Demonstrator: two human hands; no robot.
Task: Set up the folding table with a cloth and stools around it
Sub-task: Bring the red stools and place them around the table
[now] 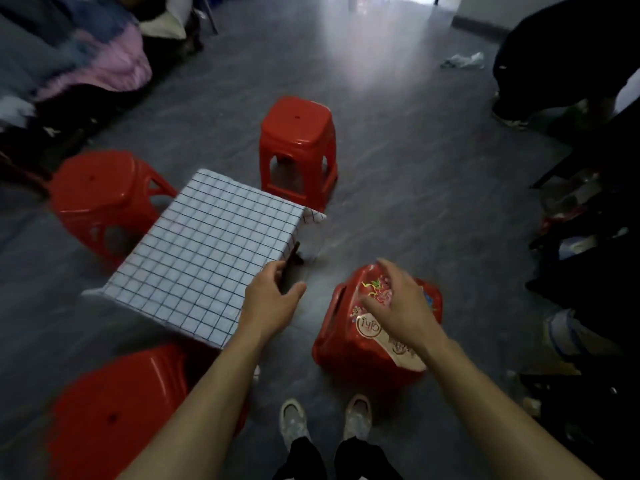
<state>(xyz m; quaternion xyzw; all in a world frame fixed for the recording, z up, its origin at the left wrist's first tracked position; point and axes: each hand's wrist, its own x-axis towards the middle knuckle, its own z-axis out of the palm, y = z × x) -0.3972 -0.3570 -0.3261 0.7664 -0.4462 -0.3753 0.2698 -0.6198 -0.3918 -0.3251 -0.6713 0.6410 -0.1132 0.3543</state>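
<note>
From your head camera, your left hand [269, 299] rests spread at the edge of the low folding table's white checked cloth [204, 251]. Your right hand [398, 303] hovers spread over the labelled red plastic stool [349, 344]; three more red stools ring the table.

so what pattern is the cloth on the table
White with a thin dark grid check, cloth, clearest in the head view.

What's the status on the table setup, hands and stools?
Left hand open at the checked cloth's edge. Right hand open over the printed stool. Cloth on, four stools around. Nothing blocking.
</note>
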